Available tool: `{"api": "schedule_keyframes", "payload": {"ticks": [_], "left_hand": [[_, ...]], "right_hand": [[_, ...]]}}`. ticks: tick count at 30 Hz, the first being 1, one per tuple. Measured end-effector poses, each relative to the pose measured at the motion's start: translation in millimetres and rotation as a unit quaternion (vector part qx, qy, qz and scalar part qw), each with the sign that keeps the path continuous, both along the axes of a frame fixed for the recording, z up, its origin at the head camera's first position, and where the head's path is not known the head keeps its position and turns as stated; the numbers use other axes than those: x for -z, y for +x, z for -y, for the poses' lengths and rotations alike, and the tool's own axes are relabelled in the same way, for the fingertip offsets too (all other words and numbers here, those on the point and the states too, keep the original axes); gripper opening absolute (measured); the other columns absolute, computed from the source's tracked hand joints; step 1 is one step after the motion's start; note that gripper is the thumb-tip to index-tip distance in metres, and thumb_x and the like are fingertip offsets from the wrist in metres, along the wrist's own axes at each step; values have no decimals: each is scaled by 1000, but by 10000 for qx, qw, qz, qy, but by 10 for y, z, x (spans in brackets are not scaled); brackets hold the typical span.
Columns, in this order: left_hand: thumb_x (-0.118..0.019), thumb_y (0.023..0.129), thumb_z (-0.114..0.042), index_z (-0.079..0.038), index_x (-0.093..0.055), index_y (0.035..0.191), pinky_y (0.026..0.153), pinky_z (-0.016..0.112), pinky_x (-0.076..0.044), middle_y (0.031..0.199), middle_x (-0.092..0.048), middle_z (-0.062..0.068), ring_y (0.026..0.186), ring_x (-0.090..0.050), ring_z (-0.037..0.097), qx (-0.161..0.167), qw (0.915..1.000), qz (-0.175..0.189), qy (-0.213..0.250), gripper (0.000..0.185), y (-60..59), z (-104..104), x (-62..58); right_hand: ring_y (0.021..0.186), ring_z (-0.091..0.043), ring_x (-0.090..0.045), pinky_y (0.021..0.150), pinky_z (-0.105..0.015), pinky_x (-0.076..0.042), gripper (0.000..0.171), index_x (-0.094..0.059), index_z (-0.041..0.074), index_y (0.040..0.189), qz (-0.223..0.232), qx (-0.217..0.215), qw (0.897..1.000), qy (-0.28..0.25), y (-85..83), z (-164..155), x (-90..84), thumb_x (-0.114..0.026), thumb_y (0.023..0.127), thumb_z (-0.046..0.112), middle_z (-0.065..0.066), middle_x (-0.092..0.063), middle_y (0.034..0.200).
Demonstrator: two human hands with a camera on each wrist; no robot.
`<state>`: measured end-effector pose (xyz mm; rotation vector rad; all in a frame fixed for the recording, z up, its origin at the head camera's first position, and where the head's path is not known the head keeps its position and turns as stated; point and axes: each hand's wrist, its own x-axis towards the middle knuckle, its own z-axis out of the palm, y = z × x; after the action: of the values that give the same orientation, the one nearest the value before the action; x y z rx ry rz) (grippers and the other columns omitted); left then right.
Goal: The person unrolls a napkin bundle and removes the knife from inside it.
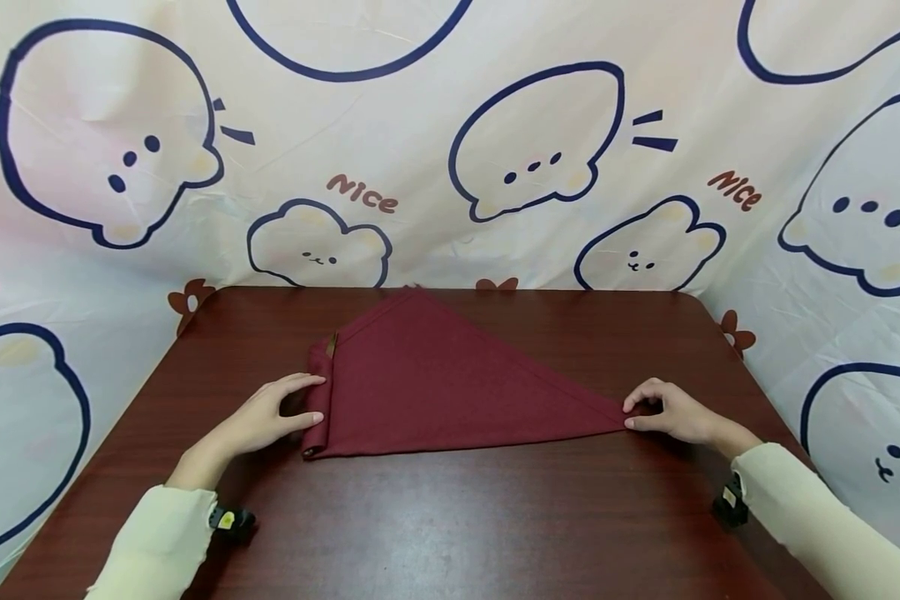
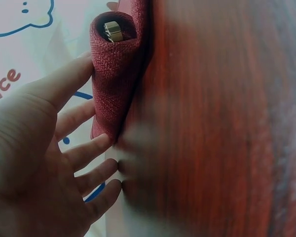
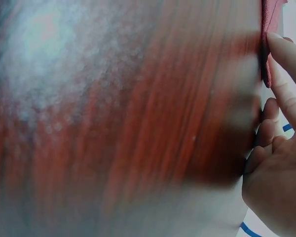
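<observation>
A dark red cloth lies spread on the table, its left edge wound into a narrow roll around something. One end of the wrapped thing, a gold-coloured metal piece, shows inside the roll in the left wrist view; at the roll's far end a brownish tip sticks out. The rest of it is hidden. My left hand touches the roll from the left, thumb and fingers extended. At the cloth's pointed right corner, my right hand pinches the fabric between thumb and forefinger.
The brown wooden table has a glossy top that reflects light near its front. A pale curtain with cartoon drawings hangs behind the table and along both sides. The cloth's top corner reaches the table's back edge.
</observation>
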<state>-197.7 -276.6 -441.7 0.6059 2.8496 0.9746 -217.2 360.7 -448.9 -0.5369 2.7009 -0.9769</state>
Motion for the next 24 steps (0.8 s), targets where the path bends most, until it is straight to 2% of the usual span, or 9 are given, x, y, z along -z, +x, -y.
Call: {"api": "schedule_keyframes", "payload": {"ticks": [6, 14, 19, 24], "left_hand": [[-73, 94, -27, -4, -55, 142, 108, 66, -39, 144, -53, 27, 136, -47, 48, -31, 10000, 21, -8, 56, 14, 21, 14], [-72, 94, -32, -6, -52, 145, 109, 67, -37, 147, -52, 26, 138, -44, 48, -179, 9996, 221, -59, 60, 41, 28, -31], [-71, 95, -31, -5, -52, 145, 110, 68, -36, 147, -52, 26, 139, -43, 48, -217, 9995, 215, -51, 59, 38, 27, -46], [-65, 99, -32, -4, -51, 145, 110, 67, -35, 148, -51, 25, 140, -42, 47, -416, 9990, 180, -15, 55, 32, 33, -54]], "right_hand": [[93, -6, -46, 81, -26, -39, 10, -73, 15, 96, 14, 27, 10000, -6, -2, -17, 18, -78, 89, 20, -2, -61, 103], [93, -7, -47, 82, -26, -39, 11, -73, 15, 97, 41, 26, 10000, -9, 3, -24, 4, -78, 89, 21, -3, -61, 104], [94, -7, -47, 82, -26, -40, 11, -73, 15, 98, 69, 28, 10000, 12, 5, -37, 6, -77, 89, 21, -3, -61, 105], [94, -7, -47, 82, -26, -40, 12, -73, 15, 98, 89, 26, 10000, -15, 4, -39, 2, -78, 89, 22, -3, -61, 105]]}}
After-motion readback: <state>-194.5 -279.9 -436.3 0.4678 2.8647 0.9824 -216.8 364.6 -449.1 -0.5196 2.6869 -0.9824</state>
